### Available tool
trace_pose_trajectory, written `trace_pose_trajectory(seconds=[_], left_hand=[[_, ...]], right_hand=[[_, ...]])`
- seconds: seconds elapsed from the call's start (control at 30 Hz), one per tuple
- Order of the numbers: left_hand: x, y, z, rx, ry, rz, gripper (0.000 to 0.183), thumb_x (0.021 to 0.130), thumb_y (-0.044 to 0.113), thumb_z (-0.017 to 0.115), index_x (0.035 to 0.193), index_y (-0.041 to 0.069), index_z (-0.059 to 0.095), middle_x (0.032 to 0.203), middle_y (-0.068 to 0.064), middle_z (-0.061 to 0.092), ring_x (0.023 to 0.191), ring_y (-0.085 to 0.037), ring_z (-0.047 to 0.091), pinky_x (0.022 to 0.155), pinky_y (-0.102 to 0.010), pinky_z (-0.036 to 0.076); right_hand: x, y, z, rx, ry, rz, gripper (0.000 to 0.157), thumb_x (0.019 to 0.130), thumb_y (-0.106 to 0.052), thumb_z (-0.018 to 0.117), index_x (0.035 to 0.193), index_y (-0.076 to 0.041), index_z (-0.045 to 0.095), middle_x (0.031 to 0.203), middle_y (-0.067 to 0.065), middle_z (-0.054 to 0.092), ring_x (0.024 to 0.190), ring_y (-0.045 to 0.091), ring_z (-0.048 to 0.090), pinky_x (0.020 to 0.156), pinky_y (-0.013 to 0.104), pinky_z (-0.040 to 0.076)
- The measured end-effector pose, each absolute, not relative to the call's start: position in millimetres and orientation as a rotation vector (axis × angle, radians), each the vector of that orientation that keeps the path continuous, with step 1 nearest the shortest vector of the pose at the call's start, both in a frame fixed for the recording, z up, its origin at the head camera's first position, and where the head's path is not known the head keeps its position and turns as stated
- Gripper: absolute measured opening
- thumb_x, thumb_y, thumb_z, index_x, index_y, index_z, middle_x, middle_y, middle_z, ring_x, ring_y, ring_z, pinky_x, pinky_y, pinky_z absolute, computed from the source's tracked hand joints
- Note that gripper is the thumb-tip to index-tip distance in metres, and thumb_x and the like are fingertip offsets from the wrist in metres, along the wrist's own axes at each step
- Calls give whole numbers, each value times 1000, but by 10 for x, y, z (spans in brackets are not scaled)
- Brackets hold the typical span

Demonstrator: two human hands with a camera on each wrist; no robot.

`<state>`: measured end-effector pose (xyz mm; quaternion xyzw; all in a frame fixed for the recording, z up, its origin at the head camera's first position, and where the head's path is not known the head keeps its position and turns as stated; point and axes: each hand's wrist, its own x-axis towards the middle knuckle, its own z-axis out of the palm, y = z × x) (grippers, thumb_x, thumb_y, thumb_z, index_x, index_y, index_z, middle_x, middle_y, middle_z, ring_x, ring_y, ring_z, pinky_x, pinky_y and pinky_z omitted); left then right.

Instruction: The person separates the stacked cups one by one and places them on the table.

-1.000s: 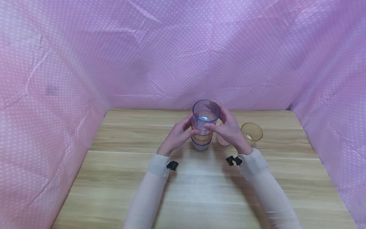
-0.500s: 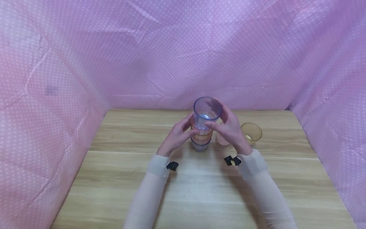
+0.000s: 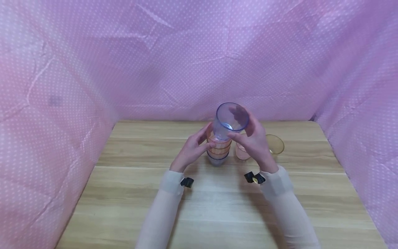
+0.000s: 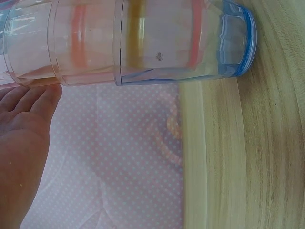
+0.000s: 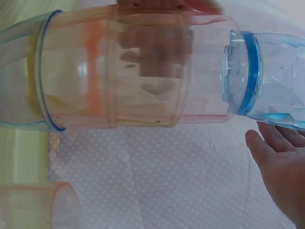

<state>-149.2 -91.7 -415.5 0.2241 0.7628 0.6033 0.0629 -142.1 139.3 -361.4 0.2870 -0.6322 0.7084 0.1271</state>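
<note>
In the head view, my right hand (image 3: 254, 142) grips a clear blue-tinted plastic cup (image 3: 221, 128), mouth up and leaning right. Below it stands an upright stack of nested see-through cups (image 3: 218, 151), with orange, yellow and blue bands. My left hand (image 3: 192, 149) holds the stack near its top, thumb in front. The right wrist view has the blue cup's base (image 5: 233, 76) at the mouth of the stack's pink top cup (image 5: 207, 71); whether it is fully out cannot be told. The stack's blue-rimmed bottom cup (image 4: 236, 43) meets the table in the left wrist view.
A pink cup (image 3: 242, 153) stands just right of the stack, partly behind my right hand. Farther right is a yellow cup (image 3: 276, 145), partly hidden by that hand. Pink dotted cloth (image 3: 174, 69) walls the wooden table (image 3: 211, 214) at the back and sides.
The blue cup has risen from the top of the stack and shifted right, tilting as my right hand lifts it. My left hand and the stack have stayed nearly still.
</note>
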Motion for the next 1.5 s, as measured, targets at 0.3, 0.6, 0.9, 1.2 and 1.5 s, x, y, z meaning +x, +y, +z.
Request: trace_pose_trajectory(seconds=[0.3, 0.6, 0.9, 1.2, 1.5], left_hand=[[-1501, -911, -4174, 717, 2309, 1850, 74, 99, 15, 70, 162, 6, 32, 163, -6, 40, 148, -23, 40, 122, -29, 35], [-1488, -911, -4181, 709, 2272, 1910, 73, 98, 8, 70, 161, 3, 33, 162, -9, 41, 149, -22, 39, 122, -27, 34], [-1482, -894, -4196, 704, 2261, 1906, 73, 99, 12, 70, 161, 5, 33, 163, -7, 40, 149, -21, 38, 122, -26, 33], [-1479, -890, -4196, 736, 2254, 1925, 73, 99, 16, 69, 161, 4, 33, 163, -9, 40, 150, -23, 38, 123, -29, 33], [-1477, -879, -4202, 715, 2252, 1931, 73, 99, 11, 69, 162, 7, 34, 163, -6, 40, 150, -21, 37, 122, -28, 33]], right_hand=[[-1355, 1482, -3526, 853, -1731, 2070, 89, 80, -31, 91, 149, 5, 47, 147, 26, 55, 138, 32, 52, 115, 39, 44], [-1262, 1640, -3506, 826, -1632, 2092, 81, 80, -17, 91, 145, 7, 50, 144, 23, 59, 136, 31, 54, 113, 36, 45], [-1166, 1866, -3523, 771, -1597, 2128, 76, 80, -7, 90, 144, 7, 51, 142, 22, 60, 135, 30, 55, 114, 34, 45], [-1112, 2075, -3554, 714, -1544, 2163, 74, 78, 6, 87, 143, 9, 51, 140, 23, 61, 135, 31, 56, 117, 34, 43], [-1078, 2234, -3593, 681, -1480, 2177, 72, 79, 13, 83, 142, 13, 49, 139, 28, 59, 133, 34, 56, 119, 37, 41]])
